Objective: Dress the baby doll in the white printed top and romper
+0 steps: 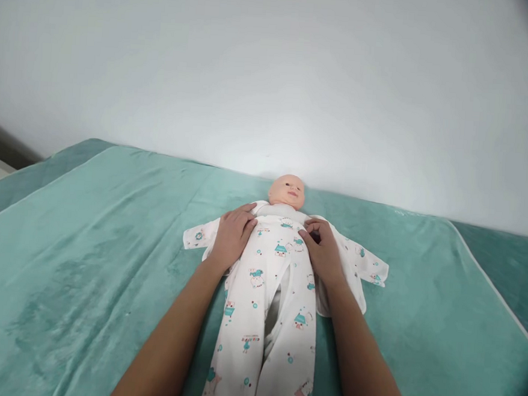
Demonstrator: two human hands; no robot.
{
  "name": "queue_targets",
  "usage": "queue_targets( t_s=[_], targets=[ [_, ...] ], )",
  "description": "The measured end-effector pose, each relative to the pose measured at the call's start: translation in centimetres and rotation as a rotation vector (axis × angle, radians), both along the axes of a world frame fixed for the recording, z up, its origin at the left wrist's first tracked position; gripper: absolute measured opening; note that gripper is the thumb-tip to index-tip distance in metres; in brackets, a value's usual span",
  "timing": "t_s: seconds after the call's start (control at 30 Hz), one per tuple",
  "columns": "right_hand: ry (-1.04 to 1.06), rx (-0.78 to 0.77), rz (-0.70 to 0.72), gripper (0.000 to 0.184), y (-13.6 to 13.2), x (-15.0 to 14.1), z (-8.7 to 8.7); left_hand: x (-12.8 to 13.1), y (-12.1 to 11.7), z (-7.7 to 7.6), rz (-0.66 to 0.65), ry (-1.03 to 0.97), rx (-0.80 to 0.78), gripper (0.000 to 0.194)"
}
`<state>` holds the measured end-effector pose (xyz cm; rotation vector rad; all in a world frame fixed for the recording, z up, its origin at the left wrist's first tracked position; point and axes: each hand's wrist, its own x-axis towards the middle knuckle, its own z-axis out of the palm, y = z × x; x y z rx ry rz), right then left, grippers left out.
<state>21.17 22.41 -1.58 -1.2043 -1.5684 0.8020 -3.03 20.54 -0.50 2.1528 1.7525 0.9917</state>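
The white pants (257,294) cover the doll (287,192) from its chest down, on the green blanket (106,253). They run long from far to near: waist by the doll's chest, legs pointing at the person. The left hand (235,232) and right hand (324,245) touch the waist's two sides, fingers bent. I can't tell if they pinch.

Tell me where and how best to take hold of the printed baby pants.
Probably by both side edges of the waistband, coming in from left and right: the printed baby pants stretch lengthwise from the chest of the doll toward you, so the waist's two sides are within reach. The left hand and right hand are at those sides.
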Motion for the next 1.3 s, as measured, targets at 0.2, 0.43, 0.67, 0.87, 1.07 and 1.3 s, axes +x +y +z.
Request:
queue_targets(
  t_s=[0.2, 0.43, 0.67, 0.87, 1.07, 1.3],
  targets=[
    [-0.073, -0.087, 0.195, 0.016, 0.6, 2.4, 0.2, -0.7, 0.0, 0.2, -0.023, -0.03, -0.052, 0.016],
    [-0.165, -0.054, 0.299, 0.016, 0.2, 3.0, 1.8, -0.9, -0.1, 0.1, -0.051, -0.051, -0.045, 0.023],
    [-0.119, -0.062, -0.067, 0.021, -0.5, 1.0, 0.7, -0.2, 0.0, -0.1, 0.05, -0.072, -0.02, 0.025],
    [-0.013, -0.121, -0.278, 0.029, -1.1, 0.1, 0.1, 0.3, -0.5, -0.6, 0.25, -0.144, -0.033, 0.035],
    [-0.002, -0.1, -0.339, 0.029, -1.5, -0.6, 0.3, 0.9, -0.6, -0.8, 0.234, -0.12, 0.076, 0.02],
    [0.003, -0.061, -0.245, 0.019, -0.9, -0.7, 0.2, 0.7, -0.6, -0.5, 0.242, 0.042, 0.185, 0.011]
  ],
)
